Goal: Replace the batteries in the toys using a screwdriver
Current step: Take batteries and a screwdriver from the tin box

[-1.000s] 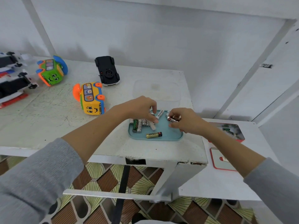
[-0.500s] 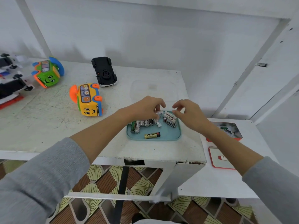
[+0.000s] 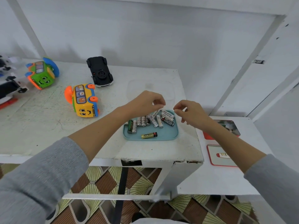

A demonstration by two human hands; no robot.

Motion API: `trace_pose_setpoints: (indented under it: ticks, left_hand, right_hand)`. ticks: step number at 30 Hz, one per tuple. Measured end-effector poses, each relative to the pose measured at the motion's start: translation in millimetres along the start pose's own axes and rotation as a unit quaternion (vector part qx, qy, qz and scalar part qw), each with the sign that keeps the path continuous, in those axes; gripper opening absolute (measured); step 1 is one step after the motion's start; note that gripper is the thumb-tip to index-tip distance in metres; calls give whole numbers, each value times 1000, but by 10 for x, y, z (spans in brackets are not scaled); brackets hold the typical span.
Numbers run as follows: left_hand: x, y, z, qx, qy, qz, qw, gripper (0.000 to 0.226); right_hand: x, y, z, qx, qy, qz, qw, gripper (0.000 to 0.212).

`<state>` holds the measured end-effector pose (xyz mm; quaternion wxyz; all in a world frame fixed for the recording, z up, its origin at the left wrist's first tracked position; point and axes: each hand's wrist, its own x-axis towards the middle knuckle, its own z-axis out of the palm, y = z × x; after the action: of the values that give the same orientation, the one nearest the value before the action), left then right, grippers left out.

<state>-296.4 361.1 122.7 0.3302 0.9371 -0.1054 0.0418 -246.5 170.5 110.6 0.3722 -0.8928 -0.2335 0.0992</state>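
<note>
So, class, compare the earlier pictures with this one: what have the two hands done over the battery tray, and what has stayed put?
The right hand let go of the battery it held a second ago and has lifted off the blue tray, fingers now loose and empty. The left hand has risen too, fingertips pinched just above the battery pile; whether it holds one is unclear. The gold battery and the yellow bus have not moved.

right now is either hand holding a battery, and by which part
The left hand pinches the upper end of a white battery over the tray. The right hand looks empty.
</note>
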Motion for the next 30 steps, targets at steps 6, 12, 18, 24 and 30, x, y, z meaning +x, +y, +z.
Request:
trace_pose_setpoints:
  ticks: [6, 12, 18, 24, 30]
  left_hand:
    - [150, 180, -49, -29, 9, 4, 1000, 11]
    - [574, 586, 235, -73, -30, 35, 996, 11]
    - [1246, 1098, 813, -69, -71, 41, 994, 12]
    - [1989, 1527, 1702, -62, -117, 14, 991, 9]
    - [2513, 1711, 2527, -73, -139, -57, 986, 10]
  right_hand:
    - [22, 33, -123, 11, 16, 0, 1000, 10]
    - [-51, 308, -548, 9, 50, 19, 999, 6]
    - [-224, 1068, -1308, 15, 100, 76, 992, 8]
    - [-402, 2096, -2133, 38, 115, 132, 984, 10]
    - [-447, 3046, -2618, 53, 69, 174, 981, 11]
